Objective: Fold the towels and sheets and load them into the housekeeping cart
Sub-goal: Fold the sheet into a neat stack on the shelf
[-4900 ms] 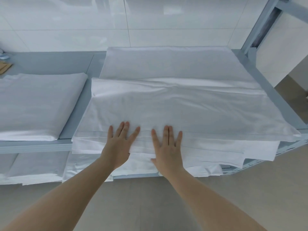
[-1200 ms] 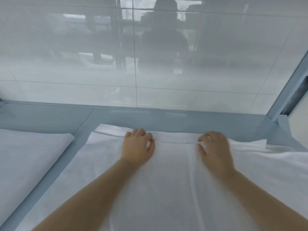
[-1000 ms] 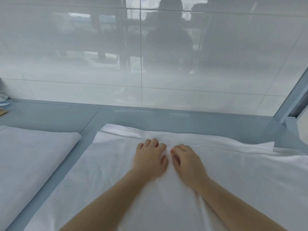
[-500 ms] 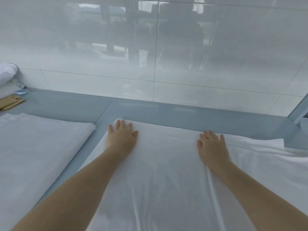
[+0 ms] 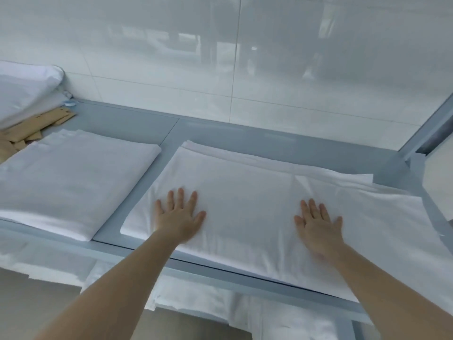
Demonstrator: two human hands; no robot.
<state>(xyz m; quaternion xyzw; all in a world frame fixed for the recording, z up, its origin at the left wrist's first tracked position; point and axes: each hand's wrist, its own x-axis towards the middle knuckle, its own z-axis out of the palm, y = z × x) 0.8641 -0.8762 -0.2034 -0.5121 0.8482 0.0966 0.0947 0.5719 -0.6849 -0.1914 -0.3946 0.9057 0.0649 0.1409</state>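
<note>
Grey metal shelf [image 5: 137, 123] against a glossy white tiled wall [image 5: 269, 57]; more white linen hangs on the tier below.

Sheet in work: white folded sheet [image 5: 245, 197], lying flat on the right section of the shelf. Layered edges show along its far side, and its near edge reaches the front rail. One crease runs toward the far right corner.

Second folded sheet [image 5: 73, 173] lies on the left section, apart from the first, grey shelf showing between them. A pillow [image 5: 24, 89] and some brown cardboard pieces [image 5: 36, 123] sit at far left.

Left hand [image 5: 179, 214]: flat, fingers straight and spread, palm pressing the sheet near its left end. Grasps nothing.
Right hand [image 5: 318, 224]: same, flat on the sheet toward the right. Grasps nothing.

Judgement: step in hand is smoothing the fold, pressing air and wrinkles out. Next move likely calls for either another fold or squaring the edges. Needs a pinch on the corners, layers kept aligned. Risk: layers slipping and splaying at the far edge.
</note>
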